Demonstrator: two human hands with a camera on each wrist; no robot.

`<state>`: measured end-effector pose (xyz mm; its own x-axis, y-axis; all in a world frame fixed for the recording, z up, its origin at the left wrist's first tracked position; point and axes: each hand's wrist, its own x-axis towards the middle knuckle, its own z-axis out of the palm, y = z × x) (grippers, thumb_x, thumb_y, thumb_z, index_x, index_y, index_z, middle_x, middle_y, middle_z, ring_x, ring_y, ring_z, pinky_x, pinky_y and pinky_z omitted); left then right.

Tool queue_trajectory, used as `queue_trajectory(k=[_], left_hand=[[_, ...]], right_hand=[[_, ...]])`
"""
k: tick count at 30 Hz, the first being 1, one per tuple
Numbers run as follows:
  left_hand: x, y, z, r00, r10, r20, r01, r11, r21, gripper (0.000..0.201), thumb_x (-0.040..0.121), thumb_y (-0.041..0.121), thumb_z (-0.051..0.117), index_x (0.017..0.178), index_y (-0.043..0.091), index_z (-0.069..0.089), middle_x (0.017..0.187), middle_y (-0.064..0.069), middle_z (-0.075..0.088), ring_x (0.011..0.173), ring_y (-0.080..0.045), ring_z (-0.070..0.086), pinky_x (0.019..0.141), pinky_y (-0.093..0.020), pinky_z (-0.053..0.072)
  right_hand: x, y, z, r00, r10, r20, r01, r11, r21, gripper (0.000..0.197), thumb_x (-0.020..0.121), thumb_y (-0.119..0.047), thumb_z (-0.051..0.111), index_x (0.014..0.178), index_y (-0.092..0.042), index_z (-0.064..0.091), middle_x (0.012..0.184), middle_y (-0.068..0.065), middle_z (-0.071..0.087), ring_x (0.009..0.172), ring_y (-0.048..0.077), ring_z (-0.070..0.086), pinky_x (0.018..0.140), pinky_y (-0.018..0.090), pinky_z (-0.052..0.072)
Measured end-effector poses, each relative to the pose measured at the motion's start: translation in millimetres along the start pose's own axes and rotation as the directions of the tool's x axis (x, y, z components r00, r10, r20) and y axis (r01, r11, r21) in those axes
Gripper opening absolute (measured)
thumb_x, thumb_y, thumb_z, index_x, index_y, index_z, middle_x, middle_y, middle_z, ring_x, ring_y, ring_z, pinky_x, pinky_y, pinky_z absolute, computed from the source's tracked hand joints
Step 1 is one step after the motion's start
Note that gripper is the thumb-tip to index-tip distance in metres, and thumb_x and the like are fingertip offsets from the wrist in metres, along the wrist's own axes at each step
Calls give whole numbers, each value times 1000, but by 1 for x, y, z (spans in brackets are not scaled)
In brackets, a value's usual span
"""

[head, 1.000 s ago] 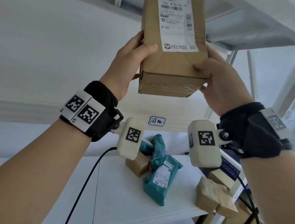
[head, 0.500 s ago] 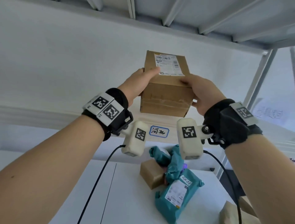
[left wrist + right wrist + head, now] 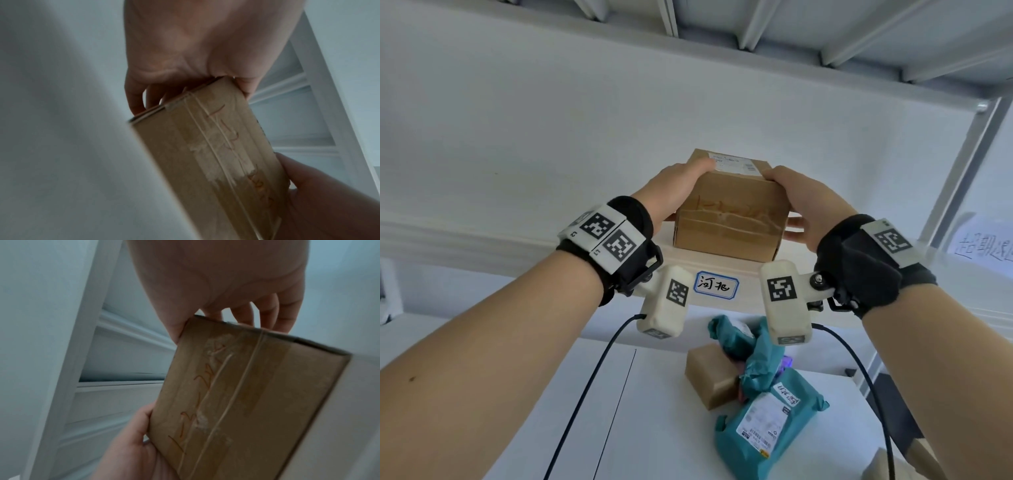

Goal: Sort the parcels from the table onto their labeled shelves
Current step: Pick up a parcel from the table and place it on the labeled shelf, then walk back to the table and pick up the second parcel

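Cardboard box [image 3: 729, 219] now sits lower than before, on the labelled shelf [image 3: 619, 255]; left hand [image 3: 671, 192] and right hand [image 3: 808, 202] clasp its sides, fingers curled on.

I'm looking at a parcel-sorting room: white metal shelving [image 3: 722, 263] carrying a handwritten label [image 3: 716, 285], wrapped parcels [image 3: 763, 425] lying on the worktop [image 3: 619, 428].
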<state>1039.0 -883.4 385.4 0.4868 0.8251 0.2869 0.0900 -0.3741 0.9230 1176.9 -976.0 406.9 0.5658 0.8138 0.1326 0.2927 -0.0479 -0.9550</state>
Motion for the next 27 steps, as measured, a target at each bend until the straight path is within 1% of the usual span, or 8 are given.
queue_trajectory(k=[4, 7, 10, 12, 17, 20, 23, 27], left_hand=[[4, -2, 0, 999, -47, 5, 47, 999, -15, 42, 92, 51, 39, 106, 21, 66, 95, 1, 62, 84, -17, 58, 73, -28, 44], [7, -5, 0, 997, -79, -11, 78, 997, -17, 45, 89, 56, 39, 102, 21, 64, 100, 1, 63, 91, -17, 60, 81, -29, 45], [8, -8, -1, 995, -96, -40, 97, 995, 17, 83, 70, 69, 41, 136, 20, 53, 140, -3, 54, 128, -22, 51, 109, -42, 37], [8, -7, 0, 995, -89, -47, 91, 996, 23, 92, 66, 71, 40, 143, 22, 46, 148, -5, 47, 135, -25, 45, 112, -46, 32], [2, -3, 0, 995, -98, -18, 99, 994, 54, 93, 68, 76, 37, 146, 26, 42, 152, -2, 43, 138, -23, 41, 113, -46, 31], [-2, 5, -4, 998, -60, -22, 62, 989, 138, 76, 88, 69, 27, 150, 25, 33, 158, 2, 33, 144, -21, 31, 115, -43, 27], [-6, 12, -16, 993, 17, -121, 21, 952, 306, 75, 95, 61, 24, 156, 16, 18, 163, 1, 19, 150, -18, 17, 117, -37, 17], [-22, 21, -34, 983, 88, -159, 1, 872, 489, 73, 98, 53, 31, 157, 14, 14, 165, 0, 13, 151, -16, 13, 118, -33, 13]], right_hand=[[3, -1, -1, 1000, 13, 10, -13, 999, -52, 19, 90, -42, 52, 95, -24, 56, 85, -4, 57, 74, 15, 56, 67, 28, 48], [7, 0, -2, 1000, 20, 10, -19, 995, -97, 22, 88, -46, 51, 84, -25, 53, 86, -3, 56, 82, 17, 58, 82, 34, 51], [10, 1, -3, 1000, 9, 0, -9, 989, -145, 24, 88, -48, 49, 91, -24, 53, 89, -2, 55, 98, 23, 58, 98, 43, 48], [9, 1, -3, 1000, 2, -4, -2, 987, -160, 24, 88, -48, 48, 86, -25, 51, 91, -2, 55, 105, 24, 59, 100, 45, 47], [8, -1, -2, 1000, -11, 7, 12, 977, -214, 34, 90, -50, 44, 108, -21, 49, 112, 3, 57, 109, 24, 56, 104, 47, 43], [4, -7, -5, 999, -47, 29, 53, 956, -289, 51, 94, -53, 38, 130, -19, 48, 135, 5, 51, 118, 26, 51, 108, 46, 37], [-2, -19, -9, 977, -211, 25, 203, 895, -397, 56, 100, -44, 29, 142, -9, 42, 146, 10, 44, 133, 27, 42, 111, 40, 30], [-16, -32, -3, 911, -410, 53, 388, 806, -447, 49, 98, -33, 37, 146, -22, 41, 153, -2, 39, 140, 20, 36, 112, 29, 27]])
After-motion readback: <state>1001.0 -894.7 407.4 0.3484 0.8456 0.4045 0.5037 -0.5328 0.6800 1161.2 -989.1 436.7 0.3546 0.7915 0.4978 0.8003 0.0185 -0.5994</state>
